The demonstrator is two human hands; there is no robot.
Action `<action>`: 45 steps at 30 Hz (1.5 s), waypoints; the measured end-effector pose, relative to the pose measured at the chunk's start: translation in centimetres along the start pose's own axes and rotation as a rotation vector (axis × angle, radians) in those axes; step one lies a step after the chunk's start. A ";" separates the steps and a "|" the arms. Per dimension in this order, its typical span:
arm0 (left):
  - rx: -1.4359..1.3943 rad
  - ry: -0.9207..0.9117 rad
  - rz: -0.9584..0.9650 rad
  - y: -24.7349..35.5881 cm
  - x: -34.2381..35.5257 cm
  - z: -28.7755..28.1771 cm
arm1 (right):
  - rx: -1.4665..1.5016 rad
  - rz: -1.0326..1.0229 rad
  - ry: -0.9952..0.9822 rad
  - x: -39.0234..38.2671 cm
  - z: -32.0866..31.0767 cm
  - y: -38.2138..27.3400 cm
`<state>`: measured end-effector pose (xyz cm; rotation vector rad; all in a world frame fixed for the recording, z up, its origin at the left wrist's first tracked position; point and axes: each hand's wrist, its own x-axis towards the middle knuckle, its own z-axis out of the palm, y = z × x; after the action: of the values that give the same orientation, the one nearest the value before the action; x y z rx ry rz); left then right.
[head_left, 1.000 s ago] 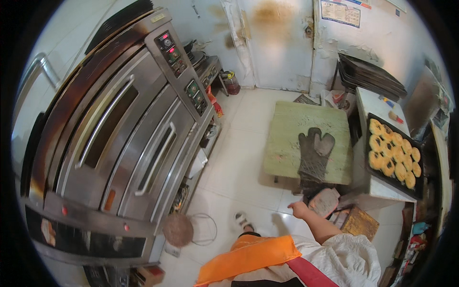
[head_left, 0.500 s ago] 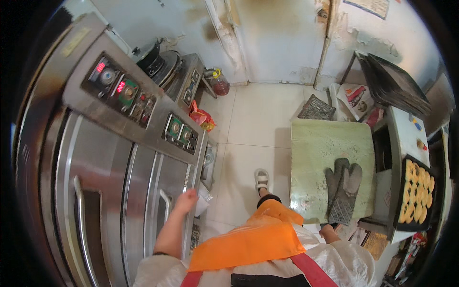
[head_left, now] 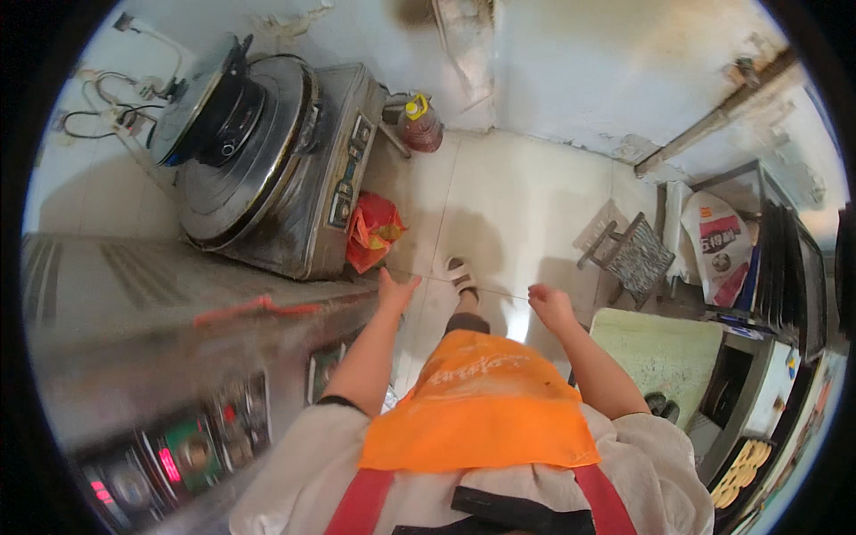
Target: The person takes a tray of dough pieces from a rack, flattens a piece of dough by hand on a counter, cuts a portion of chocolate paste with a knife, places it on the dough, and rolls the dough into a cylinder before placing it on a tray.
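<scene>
My left hand (head_left: 395, 291) hangs over the floor beside the oven's edge, thumb and fingers apart and holding nothing. It is nearest to a red and orange plastic bag (head_left: 373, 234), without clearly touching it. My right hand (head_left: 551, 308) is in mid-air over the tiles, left of the pale green tabletop (head_left: 660, 348). Its fingers look loosely curled in, and nothing shows in them. An orange apron (head_left: 481, 392) covers my front between the two arms.
A steel cooker with a round black plate (head_left: 250, 152) stands at the far left, beyond the oven (head_left: 178, 357). A bottle with a yellow cap (head_left: 421, 125) is by the wall. Right: a small stool (head_left: 637, 259), stacked dark trays (head_left: 785, 276) and a tray of pastries (head_left: 742, 473).
I have stepped forward, past much of the oven and the green table. My right hand has come up from beside the table into the open; my left has moved ahead toward the plastic bag.
</scene>
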<state>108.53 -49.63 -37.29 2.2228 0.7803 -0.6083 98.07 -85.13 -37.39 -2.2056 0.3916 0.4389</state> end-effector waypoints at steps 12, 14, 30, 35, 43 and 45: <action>0.307 0.199 -0.329 -6.5 26.0 1.9 | 0.021 0.238 -0.611 17.6 10.2 -2.4; 0.406 0.124 -0.295 -4.7 26.8 2.6 | -0.060 0.069 -0.757 21.3 11.6 -3.4; -0.542 -0.512 -0.005 13.2 23.9 8.3 | 0.768 0.127 -0.191 39.2 13.5 -10.9; 0.254 0.029 0.185 6.3 31.6 0.5 | 0.153 0.088 -0.380 44.4 8.0 -16.8; 0.846 -0.828 0.221 18.3 31.5 9.8 | 0.180 0.013 -0.444 44.9 7.4 -16.9; 0.644 -0.447 0.177 12.8 33.8 17.3 | 0.194 -0.014 -0.451 43.8 7.3 -16.5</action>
<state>137.85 -57.88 -63.37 2.5251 0.1566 -1.3517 142.71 -75.06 -49.65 -1.8530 0.1653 0.8319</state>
